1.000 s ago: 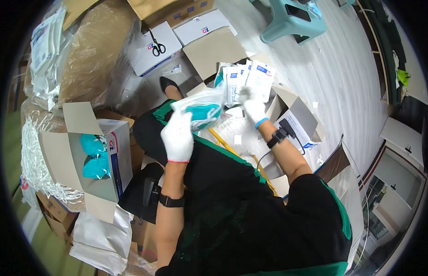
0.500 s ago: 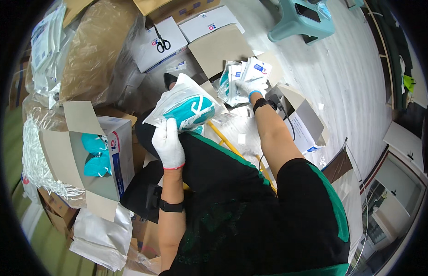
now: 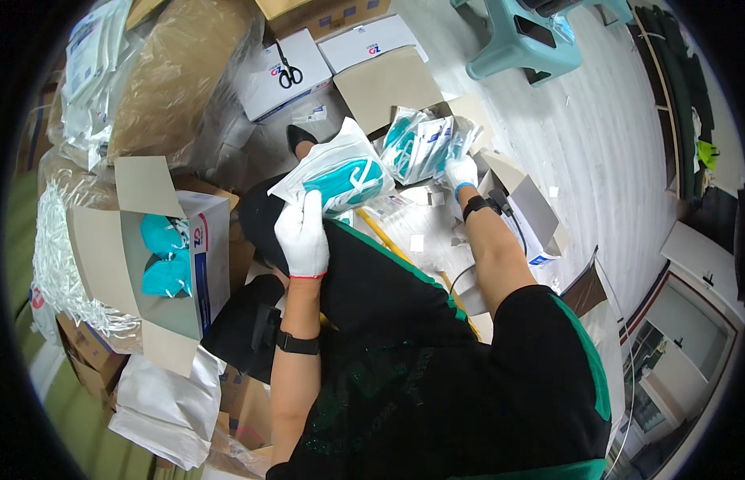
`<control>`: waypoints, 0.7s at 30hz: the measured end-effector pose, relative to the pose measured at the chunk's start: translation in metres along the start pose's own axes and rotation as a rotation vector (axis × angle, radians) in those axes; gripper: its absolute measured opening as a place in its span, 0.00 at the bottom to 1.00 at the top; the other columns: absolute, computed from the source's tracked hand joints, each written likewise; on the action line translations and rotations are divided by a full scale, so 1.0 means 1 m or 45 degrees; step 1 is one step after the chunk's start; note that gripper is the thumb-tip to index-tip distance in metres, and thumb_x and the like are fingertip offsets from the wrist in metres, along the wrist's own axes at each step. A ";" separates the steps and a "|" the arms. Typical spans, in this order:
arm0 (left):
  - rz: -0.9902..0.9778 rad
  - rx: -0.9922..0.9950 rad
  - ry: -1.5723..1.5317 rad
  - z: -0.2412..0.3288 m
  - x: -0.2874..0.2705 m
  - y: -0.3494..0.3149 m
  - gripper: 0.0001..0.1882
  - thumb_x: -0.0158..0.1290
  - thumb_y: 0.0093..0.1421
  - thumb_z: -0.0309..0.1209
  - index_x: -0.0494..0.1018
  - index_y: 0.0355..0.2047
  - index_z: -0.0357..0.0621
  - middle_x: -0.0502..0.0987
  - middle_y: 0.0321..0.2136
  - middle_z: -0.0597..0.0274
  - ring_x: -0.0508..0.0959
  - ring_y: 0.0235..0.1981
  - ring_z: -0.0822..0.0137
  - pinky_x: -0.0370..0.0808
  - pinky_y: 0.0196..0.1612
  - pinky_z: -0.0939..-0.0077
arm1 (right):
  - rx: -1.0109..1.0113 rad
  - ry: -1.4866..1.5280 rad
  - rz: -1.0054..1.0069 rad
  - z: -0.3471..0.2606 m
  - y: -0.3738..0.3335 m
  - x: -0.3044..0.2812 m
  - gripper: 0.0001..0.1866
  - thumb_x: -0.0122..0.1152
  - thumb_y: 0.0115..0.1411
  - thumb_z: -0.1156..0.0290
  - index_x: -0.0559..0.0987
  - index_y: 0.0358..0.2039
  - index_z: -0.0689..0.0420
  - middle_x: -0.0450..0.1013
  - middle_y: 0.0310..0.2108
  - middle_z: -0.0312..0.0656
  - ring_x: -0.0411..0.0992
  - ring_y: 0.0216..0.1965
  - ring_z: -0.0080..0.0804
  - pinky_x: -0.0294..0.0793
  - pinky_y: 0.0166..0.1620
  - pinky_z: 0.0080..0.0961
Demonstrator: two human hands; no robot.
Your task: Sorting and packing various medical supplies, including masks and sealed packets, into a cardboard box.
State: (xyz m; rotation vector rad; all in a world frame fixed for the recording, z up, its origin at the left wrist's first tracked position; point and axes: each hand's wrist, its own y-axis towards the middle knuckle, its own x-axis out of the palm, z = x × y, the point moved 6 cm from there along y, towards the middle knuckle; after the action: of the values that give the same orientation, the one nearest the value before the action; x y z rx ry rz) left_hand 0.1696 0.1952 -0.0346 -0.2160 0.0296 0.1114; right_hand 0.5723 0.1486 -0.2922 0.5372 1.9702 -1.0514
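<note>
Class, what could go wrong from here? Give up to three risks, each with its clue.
The left hand pinches the teal-and-white packet near its lower edge, so it might slip. The pile of packets by the right hand overlaps loosely and could slide. The scissors lie loose on a white box and may fall if it is bumped.

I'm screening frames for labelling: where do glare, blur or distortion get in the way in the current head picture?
Head view: black fills the corners, and the white panels at right look tilted by the fisheye; head view: glare streaks the plastic-wrapped brown bundle; head view: the left hand looks fairly crisp, the right hand slightly softer.
</note>
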 end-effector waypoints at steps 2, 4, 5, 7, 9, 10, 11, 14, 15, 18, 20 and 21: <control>-0.002 0.041 -0.007 -0.002 -0.003 -0.004 0.13 0.52 0.66 0.25 0.75 0.45 0.24 0.81 0.40 0.54 0.77 0.41 0.71 0.72 0.46 0.77 | 0.023 0.072 0.044 -0.013 -0.022 -0.033 0.18 0.56 0.57 0.60 0.82 0.37 0.62 0.79 0.37 0.58 0.79 0.42 0.53 0.77 0.44 0.40; -0.006 0.059 -0.028 -0.002 -0.002 -0.003 0.13 0.52 0.66 0.25 0.75 0.45 0.24 0.81 0.41 0.52 0.78 0.41 0.70 0.73 0.46 0.76 | 0.083 0.105 0.086 -0.008 -0.026 -0.058 0.17 0.55 0.58 0.59 0.83 0.35 0.61 0.79 0.36 0.58 0.79 0.41 0.54 0.77 0.43 0.42; 0.014 0.083 0.017 0.000 -0.003 -0.003 0.13 0.52 0.67 0.25 0.75 0.46 0.25 0.81 0.41 0.51 0.78 0.41 0.70 0.73 0.45 0.76 | 0.085 0.191 0.089 -0.002 -0.029 -0.067 0.19 0.55 0.57 0.59 0.82 0.36 0.63 0.78 0.37 0.61 0.78 0.42 0.57 0.76 0.45 0.44; 0.071 0.132 0.093 0.004 -0.004 -0.001 0.13 0.52 0.67 0.25 0.75 0.46 0.26 0.81 0.41 0.50 0.78 0.40 0.69 0.73 0.45 0.75 | -0.078 0.084 0.163 -0.005 -0.043 -0.095 0.20 0.54 0.57 0.60 0.80 0.37 0.65 0.77 0.37 0.64 0.77 0.43 0.60 0.75 0.48 0.47; 0.167 0.123 0.218 0.016 0.000 -0.002 0.14 0.50 0.68 0.29 0.76 0.46 0.28 0.81 0.37 0.53 0.77 0.37 0.70 0.73 0.42 0.74 | -0.281 -0.092 0.134 -0.059 -0.098 -0.138 0.20 0.52 0.57 0.62 0.76 0.42 0.65 0.77 0.36 0.64 0.76 0.42 0.63 0.73 0.49 0.49; 0.181 0.085 0.281 0.027 0.003 -0.002 0.14 0.51 0.68 0.29 0.76 0.45 0.29 0.81 0.36 0.52 0.77 0.36 0.70 0.74 0.41 0.73 | -0.388 -0.094 0.133 -0.086 -0.128 -0.155 0.19 0.52 0.57 0.63 0.77 0.41 0.64 0.77 0.35 0.63 0.77 0.41 0.59 0.74 0.46 0.45; 0.201 0.047 0.347 0.035 0.004 -0.001 0.14 0.51 0.68 0.30 0.76 0.45 0.29 0.81 0.34 0.51 0.77 0.35 0.69 0.74 0.41 0.73 | -0.499 -0.093 0.127 -0.116 -0.162 -0.170 0.17 0.52 0.57 0.64 0.79 0.40 0.63 0.77 0.33 0.62 0.78 0.40 0.54 0.76 0.43 0.42; 0.008 0.223 0.729 0.061 0.021 0.004 0.14 0.51 0.66 0.36 0.75 0.46 0.41 0.81 0.34 0.51 0.81 0.37 0.58 0.77 0.39 0.66 | -0.816 0.065 0.003 -0.195 -0.258 -0.188 0.17 0.53 0.57 0.65 0.79 0.42 0.61 0.77 0.28 0.59 0.78 0.33 0.55 0.76 0.37 0.43; -0.099 0.181 0.796 0.064 0.025 0.005 0.14 0.53 0.64 0.37 0.75 0.47 0.48 0.81 0.37 0.50 0.82 0.41 0.55 0.78 0.39 0.64 | -0.908 0.005 -0.007 -0.217 -0.287 -0.184 0.17 0.54 0.57 0.65 0.79 0.43 0.60 0.77 0.27 0.57 0.78 0.31 0.55 0.76 0.35 0.43; -0.235 0.108 0.391 0.105 0.014 -0.014 0.34 0.57 0.60 0.51 0.66 0.60 0.43 0.79 0.44 0.36 0.78 0.51 0.43 0.72 0.55 0.61 | -1.273 -0.152 -0.107 -0.261 -0.358 -0.154 0.18 0.58 0.58 0.61 0.79 0.42 0.62 0.78 0.27 0.54 0.78 0.28 0.55 0.77 0.33 0.44; -0.108 0.081 0.429 0.121 -0.020 -0.020 0.43 0.62 0.51 0.57 0.67 0.59 0.42 0.80 0.43 0.39 0.79 0.49 0.45 0.72 0.55 0.61 | -1.385 -0.111 -0.314 -0.279 -0.388 -0.135 0.21 0.59 0.60 0.57 0.78 0.42 0.64 0.78 0.27 0.56 0.78 0.29 0.56 0.77 0.34 0.45; -0.079 0.007 0.485 0.125 -0.038 -0.021 0.36 0.59 0.55 0.53 0.68 0.58 0.43 0.80 0.41 0.39 0.80 0.47 0.44 0.73 0.53 0.58 | -1.381 -0.054 -0.320 -0.287 -0.404 -0.132 0.20 0.59 0.59 0.58 0.78 0.40 0.64 0.78 0.26 0.55 0.78 0.28 0.56 0.77 0.34 0.45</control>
State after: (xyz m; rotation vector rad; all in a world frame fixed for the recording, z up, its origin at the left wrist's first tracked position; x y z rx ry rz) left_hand 0.1368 0.1979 0.0938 -0.2298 0.4020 0.0074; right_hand 0.2419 0.1608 0.1001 -0.3292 2.2425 -0.0118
